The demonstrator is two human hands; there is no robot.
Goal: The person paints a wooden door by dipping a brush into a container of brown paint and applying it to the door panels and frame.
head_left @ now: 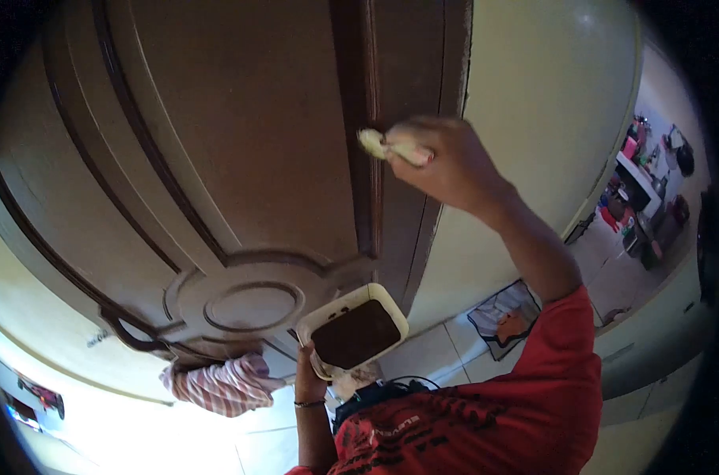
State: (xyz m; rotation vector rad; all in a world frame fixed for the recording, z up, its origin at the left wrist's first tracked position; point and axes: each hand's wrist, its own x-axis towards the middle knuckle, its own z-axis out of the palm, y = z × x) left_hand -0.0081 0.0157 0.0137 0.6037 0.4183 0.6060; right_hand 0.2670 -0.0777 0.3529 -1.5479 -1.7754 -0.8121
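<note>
My right hand [446, 158] is raised at the right side of a brown panelled wooden door [241, 134], near its edge moulding. Its fingers are closed round a pale yellowish pad [373, 143], slightly blurred, with part of it hidden in the grip; its exact kind I cannot tell. Lower down, my left hand [306, 366] grips the near left edge of a cream plastic tub [397, 305]. Inside the tub lies a dark brown liquid [356, 336], with smears of it on the inner wall. The tub is held in front of the door's lower part, beside a carved oval.
A striped cloth [223, 386] is bunched at the door's lower left. A pale wall [545, 103] adjoins the door frame on the right. On the tiled floor lies a patterned mat [504, 319]. Assorted household items surround a white shelf [640, 184] at far right.
</note>
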